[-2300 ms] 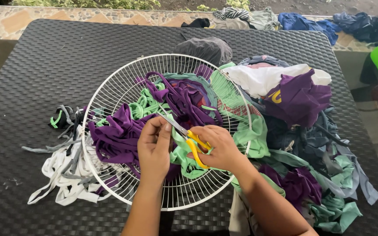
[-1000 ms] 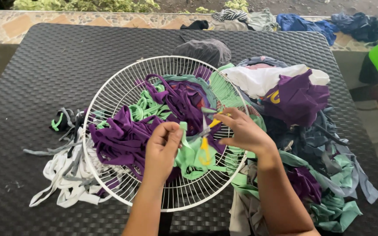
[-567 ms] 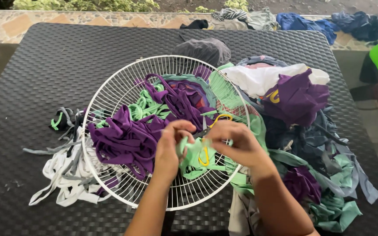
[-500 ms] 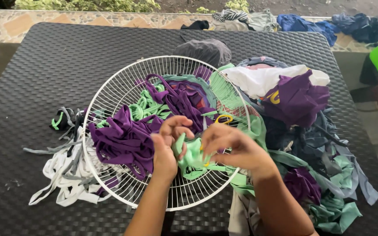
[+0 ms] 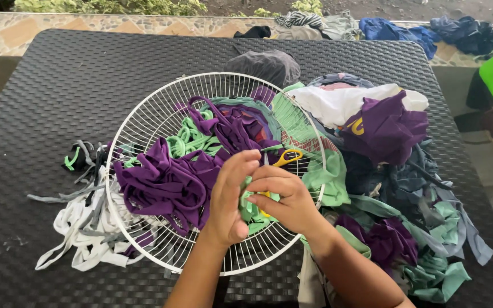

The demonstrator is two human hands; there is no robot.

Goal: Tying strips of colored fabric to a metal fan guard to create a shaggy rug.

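A white wire fan guard [image 5: 144, 114] lies on the dark woven table [image 5: 58, 74], woven with purple fabric [image 5: 166, 182] and green strips [image 5: 186, 140]. Over its lower right part my two hands meet. My left hand [image 5: 229, 199] pinches a green fabric strip [image 5: 250, 210], fingers closed on it. My right hand [image 5: 285, 201] presses against the same strip and carries yellow-handled scissors [image 5: 288, 157]; one handle loop sticks out above the knuckles. The blades are mostly hidden by my fingers.
A heap of purple, white, green and grey cloth [image 5: 383, 131] lies to the right of the guard. White and grey cut strips [image 5: 81, 222] lie at its left. A grey cloth [image 5: 266, 64] sits behind it, with more clothes on the tiled ledge [image 5: 406, 28].
My right hand, which was cutting with the scissors, swung them up and came back down onto the green strip. Both hands have closed together on it.
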